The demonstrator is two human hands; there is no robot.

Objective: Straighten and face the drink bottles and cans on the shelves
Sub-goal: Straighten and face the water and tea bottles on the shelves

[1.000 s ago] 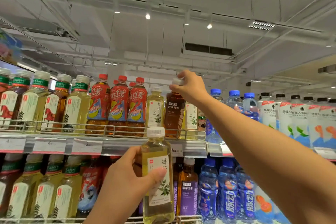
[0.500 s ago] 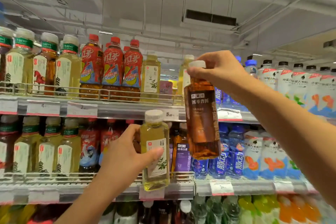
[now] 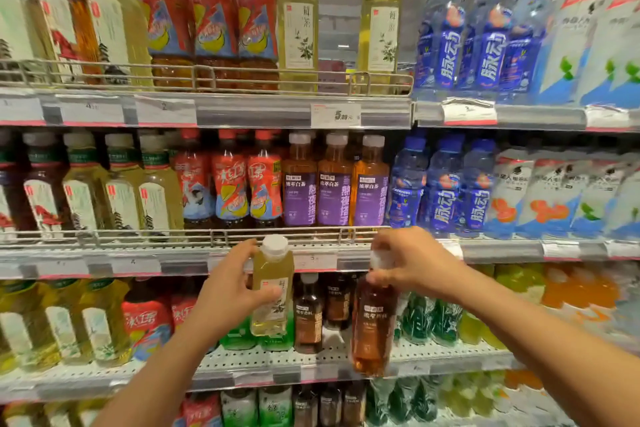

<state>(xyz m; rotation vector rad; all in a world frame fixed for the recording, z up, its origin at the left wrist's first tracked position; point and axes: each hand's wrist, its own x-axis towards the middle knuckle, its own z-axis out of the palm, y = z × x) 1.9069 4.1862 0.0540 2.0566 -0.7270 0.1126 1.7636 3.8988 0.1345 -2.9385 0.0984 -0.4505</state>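
While each grip (image 3: 239, 291) (image 3: 412, 262) clasps a bottle (image 3: 272, 291) (image 3: 374, 322), stocked perforated shelf (image 3: 242, 362) behind.

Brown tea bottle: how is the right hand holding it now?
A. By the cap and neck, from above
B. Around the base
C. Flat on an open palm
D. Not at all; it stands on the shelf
A: the right hand has its fingers curled round the white cap and neck, and the brown tea bottle hangs below it in front of the shelves.

blue bottles (image 3: 489, 45): 脉动 | price tag (image 3: 335, 115): seemingly 5.00
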